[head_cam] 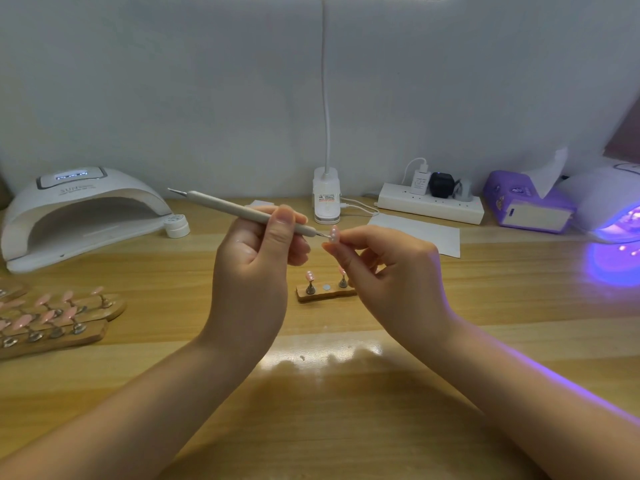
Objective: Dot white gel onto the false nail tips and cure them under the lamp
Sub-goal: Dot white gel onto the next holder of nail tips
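Wooden desk before us: our left hand grips the dotting pen, its long axis slanting from far left down to its tip at the pink nail tip. Our right hand pinches that nail tip upright, above the small wooden holder. A white curing lamp sits far left.
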### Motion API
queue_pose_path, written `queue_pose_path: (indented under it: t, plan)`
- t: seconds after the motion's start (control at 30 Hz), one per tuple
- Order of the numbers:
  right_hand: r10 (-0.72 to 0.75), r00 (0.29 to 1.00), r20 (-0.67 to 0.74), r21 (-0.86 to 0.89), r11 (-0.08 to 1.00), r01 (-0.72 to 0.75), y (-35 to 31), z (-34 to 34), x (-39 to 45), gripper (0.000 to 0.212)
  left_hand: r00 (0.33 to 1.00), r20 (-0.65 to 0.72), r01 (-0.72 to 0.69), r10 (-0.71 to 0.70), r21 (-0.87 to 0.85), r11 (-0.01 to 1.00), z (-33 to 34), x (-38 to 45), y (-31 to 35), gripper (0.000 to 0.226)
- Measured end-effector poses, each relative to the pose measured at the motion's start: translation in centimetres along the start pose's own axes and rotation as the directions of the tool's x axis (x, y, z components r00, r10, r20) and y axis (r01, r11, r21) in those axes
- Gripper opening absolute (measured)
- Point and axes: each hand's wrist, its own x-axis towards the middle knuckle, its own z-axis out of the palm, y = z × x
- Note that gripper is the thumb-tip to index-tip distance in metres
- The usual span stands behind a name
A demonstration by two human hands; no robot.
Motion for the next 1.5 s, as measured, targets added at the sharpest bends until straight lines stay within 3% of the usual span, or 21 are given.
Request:
queue_pose_path:
  t: [1.1,1.4,1.5]
  plan:
    - [-0.011,1.000,-0.006,-0.011,1.000,0.011,0.0,0.1,-0.1,0.013,0.999,-0.006,0.038,-0.038,-0.038,0.999,0.2,-0.4,0.2,0.020]
    - [0.002,1.000,0.002,-0.010,1.000,-0.002,0.0,0.1,-0.1,0.013,1.000,-0.005,0.010,-0.010,-0.022,1.000,0.2,-0.3,0.4,0.019]
    - [0.015,1.000,0.000,-0.015,1.000,-0.015,0.0,0.0,0.0,0.012,0.996,0.004,-0.084,0.084,0.022,0.996,0.1,-0.2,0.9,0.017]
